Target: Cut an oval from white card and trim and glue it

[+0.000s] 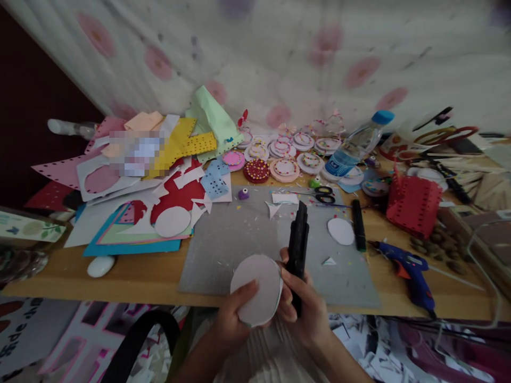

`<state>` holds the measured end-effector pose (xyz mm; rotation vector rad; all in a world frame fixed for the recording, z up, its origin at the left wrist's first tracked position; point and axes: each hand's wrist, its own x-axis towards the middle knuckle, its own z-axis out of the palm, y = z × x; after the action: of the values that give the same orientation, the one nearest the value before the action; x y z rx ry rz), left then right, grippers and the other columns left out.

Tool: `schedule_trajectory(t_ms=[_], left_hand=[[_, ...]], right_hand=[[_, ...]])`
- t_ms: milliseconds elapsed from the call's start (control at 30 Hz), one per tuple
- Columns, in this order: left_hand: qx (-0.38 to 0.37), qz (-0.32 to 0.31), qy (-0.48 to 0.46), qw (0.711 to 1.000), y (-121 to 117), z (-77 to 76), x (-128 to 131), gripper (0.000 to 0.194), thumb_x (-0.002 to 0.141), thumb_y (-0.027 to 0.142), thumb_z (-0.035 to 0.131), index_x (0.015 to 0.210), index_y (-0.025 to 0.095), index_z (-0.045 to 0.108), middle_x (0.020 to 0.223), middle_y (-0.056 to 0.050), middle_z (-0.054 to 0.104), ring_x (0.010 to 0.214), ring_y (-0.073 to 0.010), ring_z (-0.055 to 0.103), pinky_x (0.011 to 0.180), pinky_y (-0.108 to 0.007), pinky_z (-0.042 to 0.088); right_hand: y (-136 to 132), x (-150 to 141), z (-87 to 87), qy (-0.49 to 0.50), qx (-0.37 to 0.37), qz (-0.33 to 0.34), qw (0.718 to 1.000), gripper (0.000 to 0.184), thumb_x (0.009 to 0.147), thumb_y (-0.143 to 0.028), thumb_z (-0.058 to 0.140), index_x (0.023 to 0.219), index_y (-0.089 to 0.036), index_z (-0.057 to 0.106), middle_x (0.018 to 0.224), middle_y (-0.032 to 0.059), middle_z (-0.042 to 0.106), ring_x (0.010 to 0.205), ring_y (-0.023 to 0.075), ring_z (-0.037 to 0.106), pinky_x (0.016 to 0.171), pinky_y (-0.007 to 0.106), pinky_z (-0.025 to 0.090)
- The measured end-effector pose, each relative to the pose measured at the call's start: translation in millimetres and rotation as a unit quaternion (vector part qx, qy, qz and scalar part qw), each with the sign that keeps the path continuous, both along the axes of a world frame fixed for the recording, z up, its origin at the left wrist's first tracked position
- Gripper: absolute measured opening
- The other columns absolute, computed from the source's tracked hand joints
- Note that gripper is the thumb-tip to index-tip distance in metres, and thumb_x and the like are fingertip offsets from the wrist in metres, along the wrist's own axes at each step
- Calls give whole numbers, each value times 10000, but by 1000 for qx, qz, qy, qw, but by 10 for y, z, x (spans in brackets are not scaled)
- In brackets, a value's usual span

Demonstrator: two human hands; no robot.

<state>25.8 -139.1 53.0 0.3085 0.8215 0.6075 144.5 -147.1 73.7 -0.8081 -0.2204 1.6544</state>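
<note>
A white paper disc (261,282) with a slightly uneven rim is in my left hand (239,311), close to the table's front edge. The thumb presses on its face and the other fingers are hidden behind it. In my right hand (305,303) a long black tool (298,239) stands nearly upright; it looks like a stapler, though its exact kind is unclear. The right fingertips also touch the disc's right rim. Beyond both hands lies the grey cutting mat (223,250), with another white disc (341,231) and small paper scraps on it.
Black scissors (325,196), a black marker (358,226) and a blue glue gun (411,266) lie on the right. Several decorated discs (285,167) and a water bottle (353,149) stand at the back. Cut coloured paper (179,189) is heaped left, near a white oval object (101,266).
</note>
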Motion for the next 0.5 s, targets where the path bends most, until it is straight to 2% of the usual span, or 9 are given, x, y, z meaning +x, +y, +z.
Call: schedule_trajectory(t_ms=[100,133,167,200,267,333,400,500], left_hand=[[-3,5,-79,997,80,-13,-20,400,668,502,774,657,124,642,438,25,489,353,-50,310,402,-228,183],[-2,1,-106,994,108,-10,-25,385,695,479,756,613,131,613,407,39,434,346,-48,282,404,-229,176],[-1,-3,-128,992,133,-7,-30,408,722,469,731,546,141,563,379,51,368,344,-47,255,407,-230,176],[0,-5,-149,989,155,-6,-34,465,748,467,701,475,157,488,359,59,295,345,-47,226,408,-229,178],[2,1,-192,981,181,-14,-41,581,798,457,639,395,180,325,356,62,189,353,-48,170,404,-222,174],[-2,12,-224,975,187,-39,-47,635,836,437,595,383,178,233,365,57,145,360,-51,129,399,-209,162],[-13,14,-247,969,179,-74,-45,648,854,420,579,384,172,209,367,55,128,364,-54,102,394,-195,161],[-30,23,-267,963,154,-120,-26,647,853,408,584,388,171,202,363,61,117,363,-53,86,375,-181,166]], right_hand=[[-15,148,-114,-92,25,23,995,317,783,-467,691,939,-263,505,473,-126,361,335,42,207,324,145,222],[-37,234,-160,-161,49,28,985,317,792,-502,670,928,-254,528,496,-107,385,357,52,250,342,158,248],[-66,334,-204,-258,79,27,963,337,802,-533,644,952,-242,564,543,-76,446,393,69,323,369,177,286],[-101,439,-242,-371,114,35,921,359,795,-530,648,984,-228,602,633,-26,543,465,97,432,421,205,356],[-180,637,-290,-548,179,77,814,334,804,-484,640,1018,-227,647,737,32,645,616,170,587,534,259,451],[-255,772,-302,-642,229,117,722,267,849,-403,596,1045,-233,657,790,55,697,676,200,652,587,279,484],[-312,824,-294,-690,265,118,664,256,870,-341,574,1093,-235,642,837,67,725,697,209,683,605,282,504],[-350,794,-290,-737,284,80,608,297,854,-306,608,1143,-236,619,880,77,740,724,219,703,606,284,519]])
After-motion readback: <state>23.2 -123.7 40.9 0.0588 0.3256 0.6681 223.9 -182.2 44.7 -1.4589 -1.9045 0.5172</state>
